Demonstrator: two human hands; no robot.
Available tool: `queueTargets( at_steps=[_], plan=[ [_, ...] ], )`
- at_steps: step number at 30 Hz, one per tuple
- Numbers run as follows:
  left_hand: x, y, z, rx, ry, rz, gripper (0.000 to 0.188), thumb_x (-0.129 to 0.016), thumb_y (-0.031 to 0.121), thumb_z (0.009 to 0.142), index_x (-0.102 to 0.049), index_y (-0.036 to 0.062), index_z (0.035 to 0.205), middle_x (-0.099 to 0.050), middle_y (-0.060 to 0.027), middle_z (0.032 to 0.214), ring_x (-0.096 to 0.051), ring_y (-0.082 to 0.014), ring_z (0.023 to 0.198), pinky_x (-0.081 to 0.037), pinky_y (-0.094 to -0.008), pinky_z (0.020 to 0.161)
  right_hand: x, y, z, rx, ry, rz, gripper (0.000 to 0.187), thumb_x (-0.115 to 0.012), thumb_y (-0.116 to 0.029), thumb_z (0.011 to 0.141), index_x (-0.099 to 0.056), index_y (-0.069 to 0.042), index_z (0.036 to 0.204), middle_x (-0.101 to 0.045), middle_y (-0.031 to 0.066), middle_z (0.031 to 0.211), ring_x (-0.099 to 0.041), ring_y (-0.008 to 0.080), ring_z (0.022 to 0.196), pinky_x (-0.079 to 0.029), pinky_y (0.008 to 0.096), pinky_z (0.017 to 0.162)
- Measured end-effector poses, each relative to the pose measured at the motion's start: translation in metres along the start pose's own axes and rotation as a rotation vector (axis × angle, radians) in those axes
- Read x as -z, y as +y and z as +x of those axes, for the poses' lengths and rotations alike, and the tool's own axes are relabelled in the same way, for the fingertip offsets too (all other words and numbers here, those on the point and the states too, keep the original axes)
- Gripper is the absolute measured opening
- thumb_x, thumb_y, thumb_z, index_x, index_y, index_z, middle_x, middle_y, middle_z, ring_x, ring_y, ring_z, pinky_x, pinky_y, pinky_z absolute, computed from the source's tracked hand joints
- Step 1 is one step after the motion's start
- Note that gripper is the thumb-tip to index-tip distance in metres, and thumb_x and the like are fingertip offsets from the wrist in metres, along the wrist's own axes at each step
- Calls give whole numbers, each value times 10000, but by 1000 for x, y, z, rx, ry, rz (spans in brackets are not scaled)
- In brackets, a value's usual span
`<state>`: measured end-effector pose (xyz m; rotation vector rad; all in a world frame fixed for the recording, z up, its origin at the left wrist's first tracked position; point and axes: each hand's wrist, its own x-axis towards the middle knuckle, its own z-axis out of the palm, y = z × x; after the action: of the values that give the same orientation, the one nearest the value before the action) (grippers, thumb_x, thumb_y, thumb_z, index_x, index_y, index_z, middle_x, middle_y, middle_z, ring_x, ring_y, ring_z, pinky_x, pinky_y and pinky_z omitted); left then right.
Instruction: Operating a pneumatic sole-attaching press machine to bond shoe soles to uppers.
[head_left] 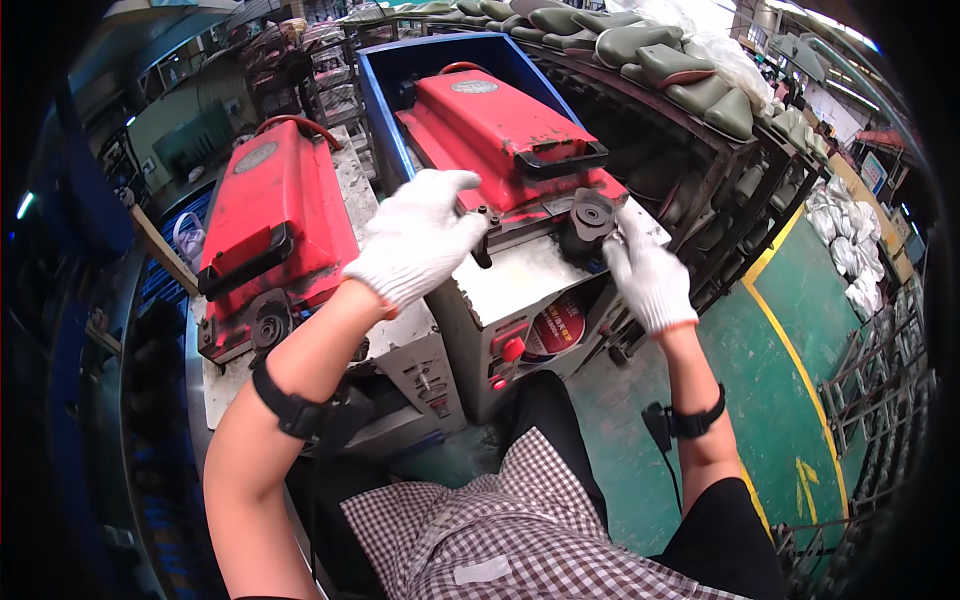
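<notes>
Head view: red machine (490, 115) rests on a white cabinet (505, 290); its dark round knob (592, 212) stands toward the cabinet's front right corner. Gloved right hand (648, 268) is beside the knob, fingers bent; cannot tell whether they grip. Gloved left hand (420, 235), one digit extended, is at black bolts (486, 217) toward the cabinet's left edge; its grip cannot be determined

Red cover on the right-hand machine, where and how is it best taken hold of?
Probably best by the black handle, coming from the near side and slightly above, fingers curled around its bar. The bar runs crosswise at the near end of the red cover; the cover's broad sides seem to offer less to grip. The dark round knob sits just below it.
</notes>
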<state>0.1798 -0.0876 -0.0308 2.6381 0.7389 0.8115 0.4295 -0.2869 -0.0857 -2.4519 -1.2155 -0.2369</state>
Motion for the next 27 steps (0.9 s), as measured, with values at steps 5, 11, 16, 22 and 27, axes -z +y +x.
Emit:
queueTargets(
  at_steps=[5,11,16,22,27],
  plan=[
    [-41,6,34,-177,-27,38,518,-655,335,926,-619,69,1370,-647,-176,1302,-650,-373,1173,-503,-454,1063,14,-31,-43,179,-165,102,710,-619,-477,997,-432,-136,1592,-691,227,1341,-725,419,1084,-575,495,947],
    [-41,10,63,-403,170,367,468,-723,230,840,-626,58,1264,-650,-184,1127,-655,-382,1061,-529,-483,928,42,-25,-4,286,-180,313,360,-629,-279,1031,-713,-87,1323,-756,177,1183,-734,329,1117,-562,382,975],
    [-3,22,121,-354,399,483,443,-768,295,859,-636,84,1226,-646,-180,1106,-674,-373,1014,-562,-492,865,17,-44,102,469,-207,178,464,-611,-373,1017,-665,-86,1378,-675,230,1341,-666,392,1216,-517,414,1045],
    [36,29,183,-241,641,578,422,-747,332,842,-652,115,1192,-662,-197,1148,-679,-397,1086,-566,-519,894,-41,-68,206,429,-504,47,964,-667,-610,932,-321,-98,1672,-419,335,1612,-428,431,1501,-341,406,1240],
    [53,30,200,-237,671,563,494,-740,278,825,-580,109,1260,-586,-177,1234,-642,-396,1107,-540,-523,892,-77,-94,238,337,-535,-173,1259,-740,-757,751,-226,-118,1706,-427,319,1619,-432,409,1512,-357,422,1241]
  ],
)
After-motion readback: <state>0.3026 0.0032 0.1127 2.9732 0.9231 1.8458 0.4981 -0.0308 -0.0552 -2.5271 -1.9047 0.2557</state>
